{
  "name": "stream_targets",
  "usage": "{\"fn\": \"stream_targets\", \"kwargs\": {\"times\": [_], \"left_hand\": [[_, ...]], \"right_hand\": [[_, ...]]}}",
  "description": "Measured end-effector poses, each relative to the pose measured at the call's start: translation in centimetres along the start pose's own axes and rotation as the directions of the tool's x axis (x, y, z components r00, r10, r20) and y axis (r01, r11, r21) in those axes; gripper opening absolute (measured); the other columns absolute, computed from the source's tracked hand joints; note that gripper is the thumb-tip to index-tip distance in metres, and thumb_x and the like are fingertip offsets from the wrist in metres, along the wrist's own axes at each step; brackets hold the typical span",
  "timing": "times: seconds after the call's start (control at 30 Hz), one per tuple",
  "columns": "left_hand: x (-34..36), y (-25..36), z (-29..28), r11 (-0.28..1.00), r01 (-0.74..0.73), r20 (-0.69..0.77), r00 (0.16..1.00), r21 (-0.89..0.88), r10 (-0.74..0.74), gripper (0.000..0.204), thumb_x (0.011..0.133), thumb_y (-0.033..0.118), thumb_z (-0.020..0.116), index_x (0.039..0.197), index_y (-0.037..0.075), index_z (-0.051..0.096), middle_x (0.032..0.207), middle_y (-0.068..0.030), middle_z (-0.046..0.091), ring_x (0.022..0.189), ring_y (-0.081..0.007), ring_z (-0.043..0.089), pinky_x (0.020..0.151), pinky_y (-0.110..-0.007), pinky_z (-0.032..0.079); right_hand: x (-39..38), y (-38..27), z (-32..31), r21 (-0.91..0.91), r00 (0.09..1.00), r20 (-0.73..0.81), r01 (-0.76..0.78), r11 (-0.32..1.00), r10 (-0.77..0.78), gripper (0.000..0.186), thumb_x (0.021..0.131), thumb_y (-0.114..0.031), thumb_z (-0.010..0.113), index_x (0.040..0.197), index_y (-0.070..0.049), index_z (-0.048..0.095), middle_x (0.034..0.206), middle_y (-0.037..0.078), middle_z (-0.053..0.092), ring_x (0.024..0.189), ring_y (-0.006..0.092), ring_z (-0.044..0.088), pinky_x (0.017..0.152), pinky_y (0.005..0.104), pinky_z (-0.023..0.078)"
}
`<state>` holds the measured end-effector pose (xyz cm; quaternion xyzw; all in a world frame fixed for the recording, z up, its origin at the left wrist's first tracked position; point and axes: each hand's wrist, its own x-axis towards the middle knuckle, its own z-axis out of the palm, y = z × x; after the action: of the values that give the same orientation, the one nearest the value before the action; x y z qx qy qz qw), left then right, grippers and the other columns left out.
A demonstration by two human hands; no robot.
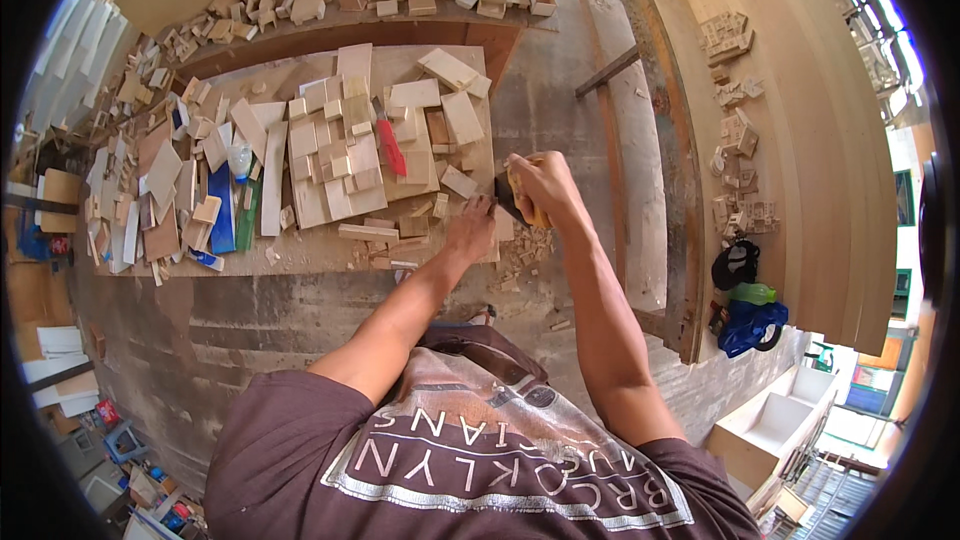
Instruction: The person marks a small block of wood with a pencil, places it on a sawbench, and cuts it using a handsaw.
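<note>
At the right end of the workbench, my right hand (540, 175) grips a yellow-and-black tool (518, 198) whose working end is hard to make out. Just left of it, my left hand (474, 225) has curled fingers on a small pale piece of wood (501, 225) at the bench edge, partly hidden. A red-handled tool (392, 150) lies among stacked light wooden blocks (333, 165) on the bench board (230, 265).
Scraps of wood, blue and green strips (223, 205) crowd the bench's left. Small wooden boxes (305, 8) line a rear surface. A long right-hand table (820, 190) bears small wooden models (740, 130) and a blue bag (750, 325). A white box (780, 410) stands lower right.
</note>
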<state>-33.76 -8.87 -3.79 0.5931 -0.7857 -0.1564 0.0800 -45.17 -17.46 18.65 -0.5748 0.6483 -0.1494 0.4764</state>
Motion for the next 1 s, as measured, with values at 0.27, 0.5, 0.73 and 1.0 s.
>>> {"fn": "stream_targets", "kwargs": {"times": [0.27,0.5,0.73,1.0], "left_hand": [[-0.2,0.2,-1.0,1.000,-0.018,-0.047,0.999,-0.023,0.017,0.046,0.082,0.010,0.068,0.127,0.000,0.064,0.136,-0.0108,0.052,0.129,-0.0315,0.048,0.105,-0.041,0.049],[0.3,0.9,-2.7,0.999,0.039,0.050,0.998,-0.033,-0.037,0.055,0.081,0.012,0.070,0.134,-0.001,0.060,0.136,-0.0111,0.051,0.133,-0.0302,0.045,0.106,-0.039,0.049],[0.2,0.3,-1.3,1.000,0.024,0.028,0.999,0.006,-0.024,0.061,0.083,0.016,0.071,0.139,-0.003,0.054,0.137,-0.0120,0.050,0.134,-0.0298,0.046,0.108,-0.039,0.046],[0.6,0.7,-2.2,0.998,-0.025,0.131,0.991,0.054,0.018,0.069,0.084,0.022,0.072,0.144,-0.003,0.047,0.136,-0.0127,0.052,0.133,-0.0296,0.048,0.110,-0.040,0.043]], "right_hand": [[0.6,0.6,0.4,-0.014,0.999,-0.027,0.026,1.000,-0.027,0.052,0.101,-0.029,0.061,0.061,0.005,0.061,0.048,0.012,0.059,0.041,0.0194,0.058,0.047,0.0379,0.048],[1.2,-0.3,-2.3,0.022,1.000,0.011,-0.022,1.000,0.021,0.051,0.099,-0.031,0.063,0.063,0.005,0.061,0.049,0.012,0.059,0.041,0.0185,0.058,0.044,0.0360,0.047],[-3.4,-3.0,-3.5,0.005,1.000,-0.022,0.019,1.000,-0.019,0.050,0.098,-0.031,0.061,0.063,0.005,0.060,0.051,0.012,0.059,0.048,0.0213,0.062,0.056,0.0395,0.053],[-7.5,-9.6,-8.6,0.091,0.941,-0.231,0.275,0.957,-0.249,0.047,0.101,-0.031,0.060,0.065,0.000,0.061,0.048,0.006,0.055,0.039,0.0152,0.052,0.042,0.0356,0.043]]}}
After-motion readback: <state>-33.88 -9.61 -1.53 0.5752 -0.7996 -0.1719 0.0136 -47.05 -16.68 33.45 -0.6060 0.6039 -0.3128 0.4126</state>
